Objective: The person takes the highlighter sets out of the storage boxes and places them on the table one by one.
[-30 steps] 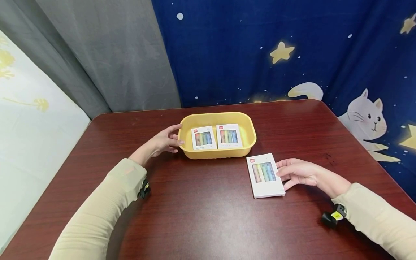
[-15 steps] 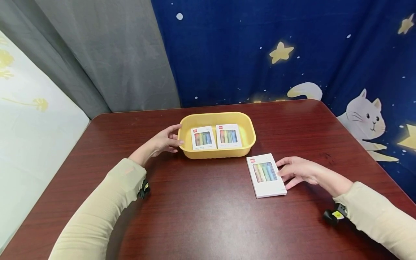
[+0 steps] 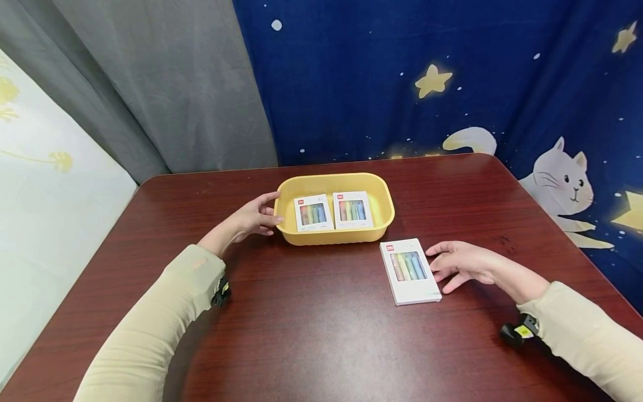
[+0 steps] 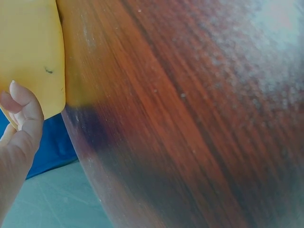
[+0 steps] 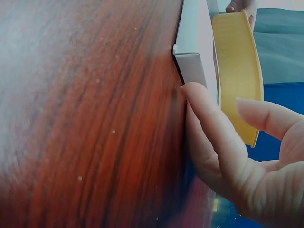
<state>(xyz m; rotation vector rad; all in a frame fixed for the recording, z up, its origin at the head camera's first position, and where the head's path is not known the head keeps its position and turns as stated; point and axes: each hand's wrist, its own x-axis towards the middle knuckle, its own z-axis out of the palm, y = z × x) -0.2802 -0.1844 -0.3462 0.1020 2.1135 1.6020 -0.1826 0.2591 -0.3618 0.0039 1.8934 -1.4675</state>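
Observation:
At the far middle of the table stands a yellow plastic basin (image 3: 329, 239). My left hand (image 3: 251, 218) holds its left end, thumb at the rim and the other fingers outside below it. Two white boxes lie inside the basin, a left one (image 3: 314, 228) and a right one (image 3: 354, 224), each with a window of coloured sticks. A third white box (image 3: 414, 291) of the same kind lies flat on the table, in front of the basin's right end. Beside its right edge rests my right hand (image 3: 464, 262), fingers loosely spread, fingertips right at the box's side.
The dark red wooden table (image 3: 321, 346) reaches back to a grey curtain (image 3: 196, 84) and a blue star-patterned curtain (image 3: 351, 84). A white patterned cloth (image 3: 45, 195) hangs at the left. A black wrist camera (image 3: 514, 334) sits under the right sleeve.
The right hand's fingers have eased slightly rightward off the edge of the near box, which has turned a little. The left hand and the basin have stayed in place.

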